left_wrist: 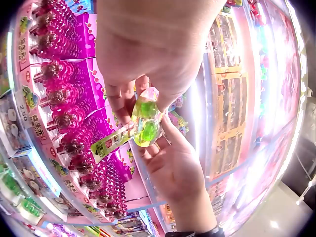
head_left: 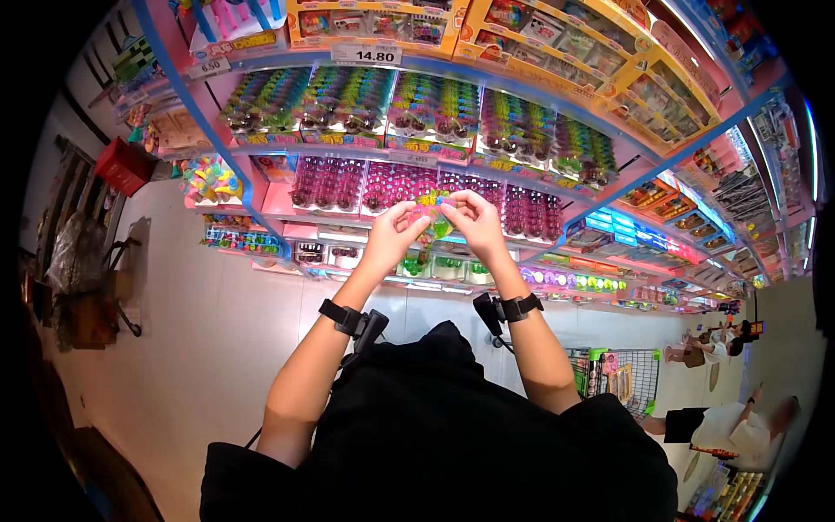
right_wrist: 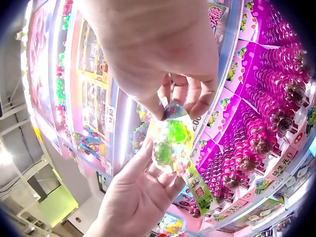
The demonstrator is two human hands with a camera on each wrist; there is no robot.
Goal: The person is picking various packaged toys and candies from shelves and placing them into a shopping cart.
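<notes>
Both hands pinch a small clear plastic package [head_left: 442, 228] in front of the shelves. My left hand [head_left: 393, 233] has its thumb and fingers at one end, and my right hand [head_left: 478, 228] grips the other end. Close up in the left wrist view, the package [left_wrist: 147, 121] shows glossy green lumps under crinkled film, with a narrow green printed strip [left_wrist: 111, 143] sticking out sideways. From the right wrist, the package [right_wrist: 170, 140] lies between the right hand's fingers [right_wrist: 190, 96] and the left hand [right_wrist: 136, 197] below. Its contents are partly blurred by glare.
Rows of magenta bottle-like packs [head_left: 400, 184] stand behind the hands, with boxes of colourful green-blue packs [head_left: 435, 104] on the shelf above. Price tags [head_left: 366, 55] line the shelf edges. A shopping cart [head_left: 639, 378] and people [head_left: 731, 426] are at right.
</notes>
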